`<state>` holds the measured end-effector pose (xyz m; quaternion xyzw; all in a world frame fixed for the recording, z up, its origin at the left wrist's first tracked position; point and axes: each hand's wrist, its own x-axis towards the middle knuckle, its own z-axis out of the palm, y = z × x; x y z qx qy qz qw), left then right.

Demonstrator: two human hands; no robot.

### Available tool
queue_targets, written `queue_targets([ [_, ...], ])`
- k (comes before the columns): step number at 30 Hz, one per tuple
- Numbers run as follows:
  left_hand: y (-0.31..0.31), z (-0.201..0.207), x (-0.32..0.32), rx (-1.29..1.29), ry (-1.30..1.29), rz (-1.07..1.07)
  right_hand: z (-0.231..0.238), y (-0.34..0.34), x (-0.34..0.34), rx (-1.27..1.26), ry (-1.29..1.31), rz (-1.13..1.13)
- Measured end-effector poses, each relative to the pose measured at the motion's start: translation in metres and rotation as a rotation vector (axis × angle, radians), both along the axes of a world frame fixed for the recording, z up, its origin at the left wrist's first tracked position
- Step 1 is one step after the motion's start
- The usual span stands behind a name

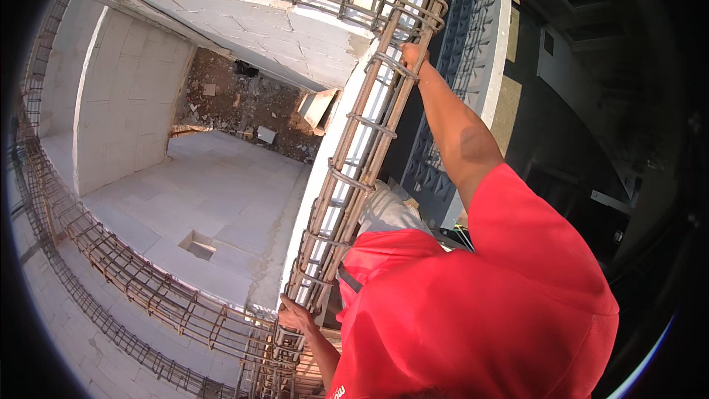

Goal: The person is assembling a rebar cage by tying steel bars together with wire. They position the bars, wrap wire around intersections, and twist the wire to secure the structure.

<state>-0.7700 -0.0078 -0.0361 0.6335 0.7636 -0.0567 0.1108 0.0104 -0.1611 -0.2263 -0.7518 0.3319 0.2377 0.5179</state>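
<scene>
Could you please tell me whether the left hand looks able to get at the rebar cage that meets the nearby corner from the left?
Probably yes: the left hand is close to the corner where that rebar cage meets the other cage, and nothing visible stands between.

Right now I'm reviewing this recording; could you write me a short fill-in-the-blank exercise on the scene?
The shirt is ____.
Vertically, the right hand appears ____ than the left hand in the picture.
Of the two hands, ____ are at the rebar cage.

Missing words: red; higher; both.
</scene>
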Motion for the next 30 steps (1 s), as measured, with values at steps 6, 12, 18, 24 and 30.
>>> queue_targets([
  [6,0.002,-0.004,0.006,0.122,-0.052,-0.028,-0.011,-0.010,0.002,0.163,-0.082,-0.033],
  [12,0.013,0.011,0.010,-0.066,-0.226,0.113,0.029,0.005,-0.016,0.157,-0.060,-0.091],
  [18,0.104,0.042,0.124,0.104,-0.674,0.095,0.062,0.013,-0.028,0.212,-0.064,-0.094],
  [24,0.177,-0.013,0.454,-0.355,-0.980,-1.021,0.054,0.010,-0.034,0.206,-0.099,-0.100],
  [30,0.129,-0.122,0.702,-0.268,-0.575,-1.803,0.054,0.008,-0.034,0.240,-0.082,-0.137],
])
